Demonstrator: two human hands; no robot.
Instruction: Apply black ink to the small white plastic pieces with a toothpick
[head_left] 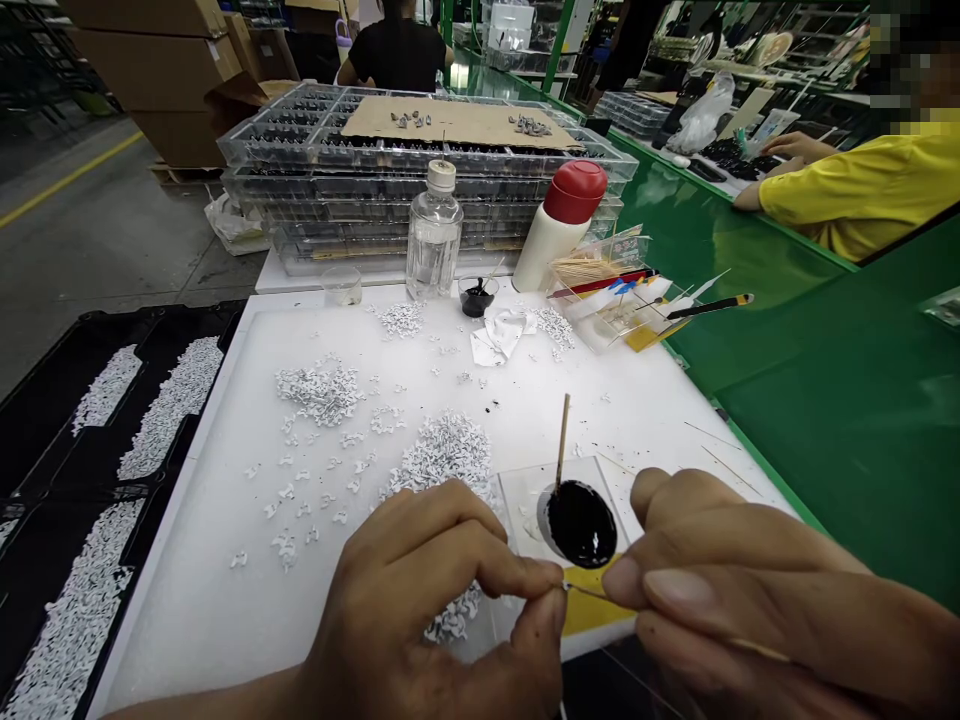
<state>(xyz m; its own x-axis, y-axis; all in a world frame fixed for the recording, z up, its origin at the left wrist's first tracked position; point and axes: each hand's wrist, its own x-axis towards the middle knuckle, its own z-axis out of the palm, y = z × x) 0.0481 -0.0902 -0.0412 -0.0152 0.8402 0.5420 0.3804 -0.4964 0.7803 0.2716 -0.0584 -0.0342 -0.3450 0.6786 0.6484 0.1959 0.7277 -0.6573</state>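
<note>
My left hand (450,590) is closed in a pinch on a tiny white part (566,586), mostly hidden between thumb and forefinger. My right hand (735,590) grips a thin wooden stick (600,596), its tip touching or very near the part. Just beyond the fingertips, a round pool of glossy black paint (581,524) sits on a clear plate (517,490), with another wooden stick (563,440) standing in it. Yellow tape (589,612) lies at the plate's near edge. A heap of small white parts (442,455) spreads behind my left hand.
Toward the back stand a clear bottle (434,235), a cup of black paint (477,297), a red-capped flask (559,225) and a box of sticks and brushes (622,300). Stacked clear trays (300,190) rise behind. Black bins (45,400) flank the left; a person in yellow (862,190) works at right.
</note>
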